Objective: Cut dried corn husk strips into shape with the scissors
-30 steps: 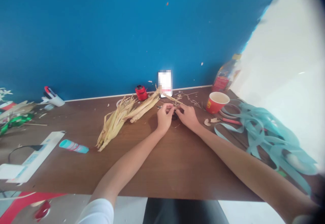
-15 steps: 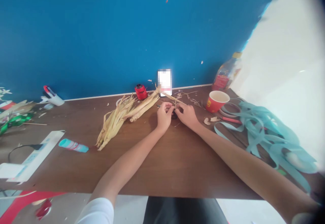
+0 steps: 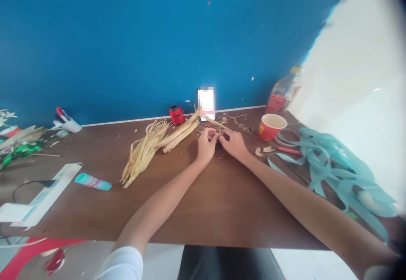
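Observation:
My left hand (image 3: 207, 144) and my right hand (image 3: 234, 141) meet over the middle of the table, fingertips nearly touching. Both are closed in a pinch on a thin strip of dried corn husk (image 3: 218, 132); its exact shape is too small to make out. A longer pale husk strip (image 3: 214, 122) reaches from just behind the fingers toward the husk bundle. Partly hidden under my hands is a small dark object (image 3: 218, 145). Left of my left hand lie two bundles of dried corn husk, a narrow one (image 3: 182, 134) and a looser one (image 3: 144, 155).
A lit phone (image 3: 207, 102) leans on the blue wall beside a red spool (image 3: 176, 115). To the right are a paper cup (image 3: 271, 127), a plastic bottle (image 3: 282, 91) and tangled teal ribbon (image 3: 330, 157). A glue stick (image 3: 93, 182) and power strip (image 3: 50, 195) lie left.
Both hands hold nearly the same place and pinch. The left fingers have shifted very slightly to the right; the view has moved a little.

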{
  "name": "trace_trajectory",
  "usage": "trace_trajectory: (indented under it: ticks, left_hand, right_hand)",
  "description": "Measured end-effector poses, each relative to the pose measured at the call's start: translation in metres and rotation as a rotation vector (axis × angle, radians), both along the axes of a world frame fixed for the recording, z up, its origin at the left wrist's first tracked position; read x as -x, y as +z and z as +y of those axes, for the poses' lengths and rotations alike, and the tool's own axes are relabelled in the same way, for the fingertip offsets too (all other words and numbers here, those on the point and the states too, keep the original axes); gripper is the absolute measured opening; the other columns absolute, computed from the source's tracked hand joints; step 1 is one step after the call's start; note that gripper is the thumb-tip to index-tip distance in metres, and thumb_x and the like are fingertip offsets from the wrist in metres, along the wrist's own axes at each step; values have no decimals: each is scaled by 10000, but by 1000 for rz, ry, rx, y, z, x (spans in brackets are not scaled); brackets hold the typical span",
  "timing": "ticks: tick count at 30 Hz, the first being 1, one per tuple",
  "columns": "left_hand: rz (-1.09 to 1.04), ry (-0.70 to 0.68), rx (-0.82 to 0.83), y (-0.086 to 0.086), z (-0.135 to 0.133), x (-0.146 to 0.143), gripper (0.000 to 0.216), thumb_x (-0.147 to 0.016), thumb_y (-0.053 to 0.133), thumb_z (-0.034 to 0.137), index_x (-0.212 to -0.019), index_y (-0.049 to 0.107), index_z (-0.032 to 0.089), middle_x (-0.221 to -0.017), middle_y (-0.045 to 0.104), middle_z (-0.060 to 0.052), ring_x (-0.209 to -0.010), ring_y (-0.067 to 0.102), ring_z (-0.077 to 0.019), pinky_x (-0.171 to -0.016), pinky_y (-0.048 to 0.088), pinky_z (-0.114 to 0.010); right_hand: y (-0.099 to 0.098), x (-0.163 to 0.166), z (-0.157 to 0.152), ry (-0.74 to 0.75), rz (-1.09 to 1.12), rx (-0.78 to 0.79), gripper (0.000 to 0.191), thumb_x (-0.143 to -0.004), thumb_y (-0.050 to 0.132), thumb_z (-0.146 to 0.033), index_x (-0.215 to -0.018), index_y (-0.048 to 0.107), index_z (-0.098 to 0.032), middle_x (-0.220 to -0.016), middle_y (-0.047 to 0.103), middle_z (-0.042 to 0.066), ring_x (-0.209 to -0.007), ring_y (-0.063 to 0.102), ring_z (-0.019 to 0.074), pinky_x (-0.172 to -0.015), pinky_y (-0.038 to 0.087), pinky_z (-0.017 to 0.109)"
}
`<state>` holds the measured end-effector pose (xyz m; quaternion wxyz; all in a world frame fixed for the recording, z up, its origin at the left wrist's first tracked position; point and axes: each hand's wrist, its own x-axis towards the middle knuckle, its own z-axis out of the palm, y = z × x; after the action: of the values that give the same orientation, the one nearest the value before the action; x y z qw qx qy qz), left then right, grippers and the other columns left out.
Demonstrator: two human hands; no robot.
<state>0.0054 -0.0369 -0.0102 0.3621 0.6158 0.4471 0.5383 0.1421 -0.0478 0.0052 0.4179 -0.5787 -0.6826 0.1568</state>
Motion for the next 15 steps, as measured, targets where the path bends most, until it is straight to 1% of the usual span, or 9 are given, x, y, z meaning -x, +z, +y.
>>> trace_trajectory:
  ticks: [5,9,15]
  left_hand:
    - [34,-5,13,-3,3,0,122,-880,604,229,-992,586,185,-951,659,-53,-703,617,-108,-655,517,-238]
    - [63,-6,23,-2,3,-1,94,-867,602,192,-958,588,175,-954,672,-57,-698,607,-104,-680,517,-247]
    - [17,-22,-11,1,0,-2,100,-865,615,222,-951,616,170,-963,690,-73,-808,650,-135,-738,524,-260]
  right_hand:
    - [0,0,1,4,-30,24,196,-842,523,-325,-737,649,-218,-709,680,8,-707,607,187,-712,406,292]
    - [0,-1,1,5,-65,23,193,-826,535,-303,-711,662,-213,-681,679,12,-693,607,188,-713,408,290]
    - [-2,-2,1,-9,-94,-25,203,-822,523,-270,-717,686,-208,-712,702,32,-695,619,198,-709,413,293]
